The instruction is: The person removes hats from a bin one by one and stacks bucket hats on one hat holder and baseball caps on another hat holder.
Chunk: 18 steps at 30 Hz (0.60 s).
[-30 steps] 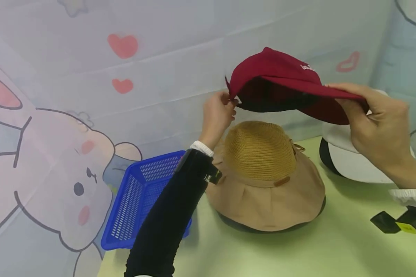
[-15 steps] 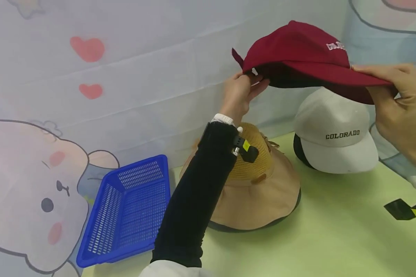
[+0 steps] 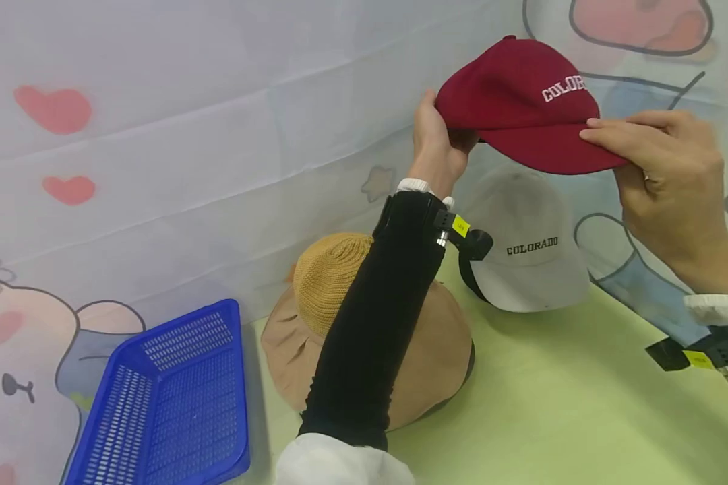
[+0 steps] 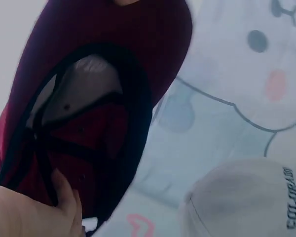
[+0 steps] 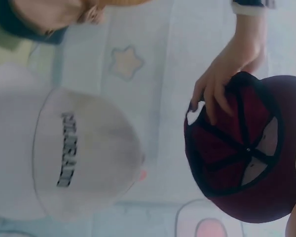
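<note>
A dark red baseball cap (image 3: 516, 87) with white lettering is held up above the table, its brim toward the right. My left hand (image 3: 438, 147) grips the back edge of the cap; in the right wrist view its fingers (image 5: 214, 96) reach inside the crown, near the strap opening. At the other end, my right hand (image 3: 673, 178) pinches the brim, fingers on top and thumb underneath. The left wrist view looks up into the cap's dark-banded inside (image 4: 93, 143). Below the red cap is a white baseball cap (image 3: 522, 222) marked COLORADO, upright on the table.
A wide-brimmed tan sun hat (image 3: 327, 289) with a knitted crown lies on the green table (image 3: 552, 404), partly hidden by my left sleeve. A blue plastic basket (image 3: 240, 391) stands at the left. Behind hangs a printed cloth (image 3: 218, 135).
The red cap has turned so more of its front lettering and brim top show. My left hand has moved further under its back edge. The view has swung right.
</note>
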Each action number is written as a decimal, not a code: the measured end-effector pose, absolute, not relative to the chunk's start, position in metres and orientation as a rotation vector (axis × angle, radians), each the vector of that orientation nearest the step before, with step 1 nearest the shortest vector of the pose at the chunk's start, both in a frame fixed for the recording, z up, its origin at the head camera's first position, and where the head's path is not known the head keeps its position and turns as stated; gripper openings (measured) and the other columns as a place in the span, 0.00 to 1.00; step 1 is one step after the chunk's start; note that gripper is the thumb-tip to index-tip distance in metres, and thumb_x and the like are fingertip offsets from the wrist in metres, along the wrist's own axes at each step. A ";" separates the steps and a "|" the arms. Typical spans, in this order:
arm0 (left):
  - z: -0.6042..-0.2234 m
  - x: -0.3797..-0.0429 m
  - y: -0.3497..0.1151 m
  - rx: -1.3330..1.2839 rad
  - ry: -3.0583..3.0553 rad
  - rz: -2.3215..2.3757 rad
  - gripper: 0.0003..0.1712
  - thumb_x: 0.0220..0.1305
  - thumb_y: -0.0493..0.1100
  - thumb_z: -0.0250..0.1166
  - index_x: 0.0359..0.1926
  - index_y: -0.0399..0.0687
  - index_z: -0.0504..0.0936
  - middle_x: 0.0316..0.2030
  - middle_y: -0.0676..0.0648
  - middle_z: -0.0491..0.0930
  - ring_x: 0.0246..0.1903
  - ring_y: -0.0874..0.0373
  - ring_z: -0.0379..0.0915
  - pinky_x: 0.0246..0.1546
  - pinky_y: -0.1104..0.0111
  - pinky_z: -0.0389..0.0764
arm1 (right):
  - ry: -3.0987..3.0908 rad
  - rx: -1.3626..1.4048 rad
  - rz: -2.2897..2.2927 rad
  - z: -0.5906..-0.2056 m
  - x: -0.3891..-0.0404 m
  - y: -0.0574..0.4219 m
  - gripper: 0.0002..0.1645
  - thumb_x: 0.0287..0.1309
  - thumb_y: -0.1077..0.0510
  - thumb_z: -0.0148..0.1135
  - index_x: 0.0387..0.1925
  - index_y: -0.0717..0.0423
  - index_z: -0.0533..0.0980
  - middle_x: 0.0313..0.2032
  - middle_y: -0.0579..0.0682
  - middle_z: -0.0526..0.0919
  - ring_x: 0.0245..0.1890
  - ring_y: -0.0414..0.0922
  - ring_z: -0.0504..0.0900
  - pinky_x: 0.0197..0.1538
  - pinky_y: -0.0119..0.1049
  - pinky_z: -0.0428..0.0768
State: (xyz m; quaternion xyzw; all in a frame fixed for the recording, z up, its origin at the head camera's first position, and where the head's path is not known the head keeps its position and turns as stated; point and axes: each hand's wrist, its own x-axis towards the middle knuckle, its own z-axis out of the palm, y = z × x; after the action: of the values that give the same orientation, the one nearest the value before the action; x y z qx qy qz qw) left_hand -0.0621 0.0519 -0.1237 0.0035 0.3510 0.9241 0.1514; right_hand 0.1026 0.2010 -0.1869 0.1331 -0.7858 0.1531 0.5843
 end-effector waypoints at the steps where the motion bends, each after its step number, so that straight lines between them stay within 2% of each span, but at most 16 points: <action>1: -0.126 -0.064 0.053 -0.011 1.032 2.648 0.21 0.76 0.55 0.57 0.29 0.48 0.78 0.28 0.51 0.75 0.26 0.57 0.72 0.36 0.65 0.75 | -1.831 0.336 0.350 -0.190 0.103 0.200 0.19 0.71 0.67 0.51 0.47 0.60 0.88 0.49 0.58 0.88 0.48 0.68 0.78 0.58 0.40 0.67; 3: -0.132 -0.069 0.056 -0.058 1.083 2.630 0.20 0.74 0.57 0.61 0.29 0.49 0.80 0.28 0.52 0.77 0.27 0.58 0.72 0.35 0.65 0.73 | -1.875 0.420 0.292 -0.198 0.107 0.200 0.19 0.69 0.69 0.51 0.48 0.62 0.87 0.50 0.60 0.87 0.50 0.69 0.77 0.56 0.46 0.67; 5: -0.140 -0.072 0.059 -0.107 1.118 2.619 0.16 0.71 0.53 0.66 0.30 0.49 0.82 0.31 0.52 0.79 0.30 0.59 0.74 0.39 0.65 0.75 | -1.944 0.516 0.220 -0.210 0.113 0.204 0.20 0.69 0.67 0.49 0.51 0.64 0.86 0.51 0.63 0.86 0.52 0.70 0.76 0.50 0.52 0.68; 8: -0.152 -0.074 0.063 -0.115 1.169 2.565 0.09 0.66 0.45 0.71 0.32 0.47 0.83 0.34 0.50 0.81 0.31 0.58 0.76 0.44 0.63 0.80 | -2.059 0.613 0.170 -0.231 0.122 0.212 0.24 0.76 0.54 0.45 0.54 0.60 0.84 0.54 0.64 0.85 0.54 0.69 0.74 0.45 0.58 0.67; 10: -0.158 -0.073 0.066 -0.105 1.198 2.517 0.07 0.63 0.40 0.72 0.32 0.44 0.83 0.34 0.49 0.81 0.30 0.57 0.77 0.44 0.62 0.81 | -2.136 0.634 0.182 -0.245 0.128 0.218 0.31 0.78 0.40 0.44 0.57 0.57 0.84 0.58 0.62 0.83 0.56 0.67 0.74 0.52 0.56 0.71; 11: -0.160 -0.073 0.067 -0.080 1.220 2.485 0.06 0.63 0.39 0.72 0.32 0.44 0.82 0.33 0.48 0.81 0.29 0.57 0.77 0.43 0.62 0.82 | -2.177 0.623 0.225 -0.251 0.131 0.220 0.36 0.75 0.33 0.46 0.59 0.55 0.83 0.60 0.60 0.82 0.58 0.64 0.74 0.58 0.53 0.72; 12: -0.161 -0.072 0.067 -0.048 1.234 2.454 0.06 0.63 0.38 0.71 0.32 0.43 0.82 0.33 0.48 0.81 0.28 0.56 0.76 0.41 0.62 0.82 | -2.237 0.600 0.302 -0.254 0.134 0.222 0.36 0.73 0.31 0.52 0.61 0.53 0.81 0.64 0.58 0.79 0.63 0.59 0.73 0.64 0.46 0.70; 13: -0.162 -0.071 0.067 -0.009 1.247 2.422 0.05 0.63 0.37 0.70 0.32 0.43 0.81 0.33 0.48 0.80 0.28 0.56 0.76 0.39 0.62 0.81 | -2.287 0.571 0.425 -0.255 0.137 0.223 0.33 0.73 0.34 0.56 0.65 0.51 0.79 0.68 0.54 0.76 0.67 0.54 0.71 0.69 0.47 0.65; 15: -0.161 -0.069 0.066 0.075 1.256 2.382 0.04 0.63 0.35 0.68 0.32 0.43 0.81 0.33 0.48 0.79 0.28 0.56 0.75 0.34 0.64 0.79 | -2.354 0.403 0.696 -0.252 0.138 0.226 0.30 0.75 0.38 0.55 0.69 0.47 0.76 0.71 0.47 0.72 0.67 0.41 0.70 0.74 0.36 0.55; 18: -0.158 -0.065 0.064 0.219 1.252 2.321 0.04 0.65 0.33 0.65 0.32 0.43 0.79 0.32 0.49 0.77 0.27 0.56 0.74 0.28 0.66 0.77 | -2.247 0.148 1.191 -0.238 0.122 0.235 0.25 0.82 0.50 0.46 0.72 0.51 0.72 0.70 0.43 0.72 0.64 0.34 0.70 0.70 0.28 0.60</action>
State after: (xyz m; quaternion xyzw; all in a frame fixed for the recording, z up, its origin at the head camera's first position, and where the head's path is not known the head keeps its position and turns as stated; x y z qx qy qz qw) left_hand -0.0653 0.0637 -0.1585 0.0801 0.4587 0.8503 0.2452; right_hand 0.1219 0.2345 -0.2378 0.0557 -0.8434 0.4471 0.2928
